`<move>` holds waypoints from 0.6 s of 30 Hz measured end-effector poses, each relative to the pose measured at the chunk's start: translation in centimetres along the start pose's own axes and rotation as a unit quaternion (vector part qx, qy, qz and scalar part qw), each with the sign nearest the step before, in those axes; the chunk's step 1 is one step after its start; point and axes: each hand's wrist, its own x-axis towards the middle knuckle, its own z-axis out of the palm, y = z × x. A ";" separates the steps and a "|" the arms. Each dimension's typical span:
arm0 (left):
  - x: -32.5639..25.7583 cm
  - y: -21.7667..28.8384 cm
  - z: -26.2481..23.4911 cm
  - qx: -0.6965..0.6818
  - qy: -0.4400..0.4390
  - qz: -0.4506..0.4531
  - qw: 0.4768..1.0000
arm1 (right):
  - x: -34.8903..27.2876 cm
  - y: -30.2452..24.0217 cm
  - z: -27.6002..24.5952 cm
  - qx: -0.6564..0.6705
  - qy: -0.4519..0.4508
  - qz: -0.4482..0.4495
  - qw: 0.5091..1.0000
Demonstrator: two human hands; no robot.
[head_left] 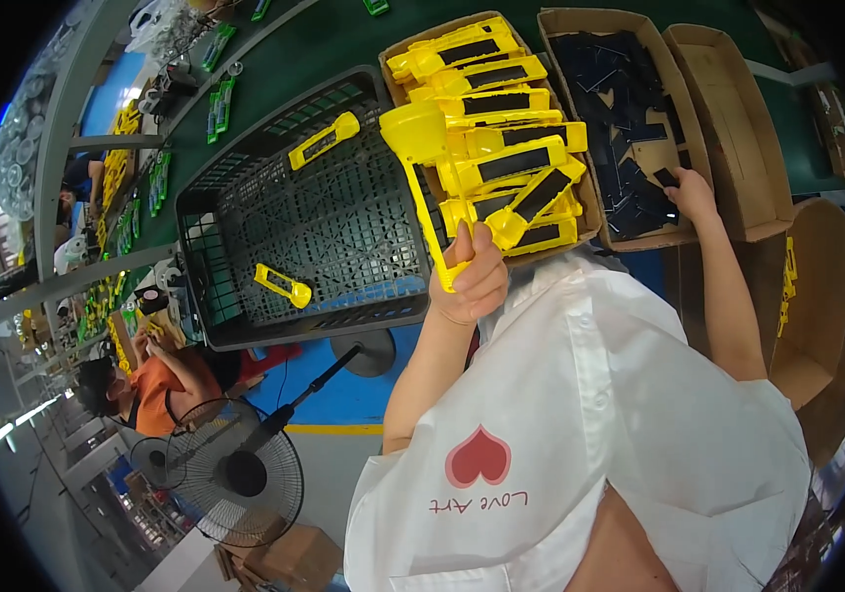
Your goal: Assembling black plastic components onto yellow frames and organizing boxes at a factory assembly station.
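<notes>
My left hand is closed on the lower end of a yellow plastic housing, which has a wide cup-shaped head and a long narrow handle. The head tilts up and away, over the near side of a cardboard box piled with similar yellow housings bearing dark rectangular panels. To the right, my right hand pinches a small black panel between thumb and fingers. That hand is above the right side of a second cardboard box, where many loose black panels lie scattered.
At left stands a black plastic crate with two yellow housings lying apart inside. Another cardboard box is at far right. A black pedestal fan and a co-worker in orange are at lower left. Green parts lie along the bench.
</notes>
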 end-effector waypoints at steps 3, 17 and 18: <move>-0.2 -0.2 0.0 0.012 0.021 -0.020 1.000 | -1.6 -2.3 -1.6 0.083 0.115 -0.094 0.985; 3.7 -2.1 1.3 0.551 0.343 -0.168 0.742 | -8.5 -17.2 -7.4 0.660 -0.180 -0.289 0.670; 4.0 -1.6 1.5 0.614 0.375 -0.122 0.684 | -7.8 -16.8 -7.7 0.694 -0.212 -0.269 0.633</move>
